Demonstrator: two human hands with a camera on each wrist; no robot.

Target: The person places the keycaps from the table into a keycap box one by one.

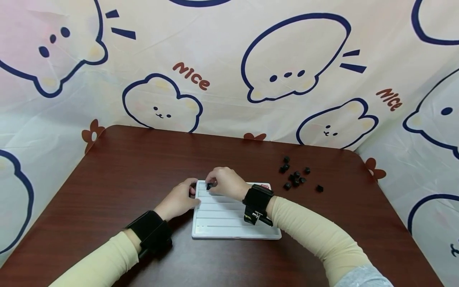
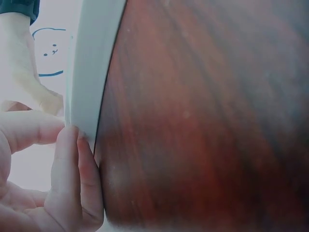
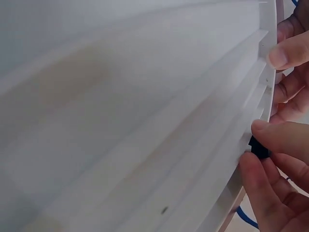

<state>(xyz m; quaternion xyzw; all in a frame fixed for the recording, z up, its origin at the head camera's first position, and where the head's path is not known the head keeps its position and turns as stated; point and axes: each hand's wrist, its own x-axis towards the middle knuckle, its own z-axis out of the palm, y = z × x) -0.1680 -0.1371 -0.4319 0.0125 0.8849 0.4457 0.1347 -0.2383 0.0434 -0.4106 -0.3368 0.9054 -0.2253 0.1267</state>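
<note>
A white ridged tray (image 1: 234,232) lies on the brown table, its rows running left to right in the head view. My left hand (image 1: 178,201) grips the tray's left edge near the far corner, thumb on one side and fingers on the other; the left wrist view shows the pinched rim (image 2: 94,58). Between the thumb and fingertips of my right hand (image 1: 228,184) is a small black block (image 3: 259,148), held against the far-left end of the tray's top row. Its exact shape is partly covered by the fingers.
Several small black blocks (image 1: 296,182) lie scattered beyond the tray to the right, with one block (image 1: 319,188) apart from the others. The table (image 1: 143,159) meets a patterned cloth (image 1: 222,111) at its far edge. Both wrists wear black bands.
</note>
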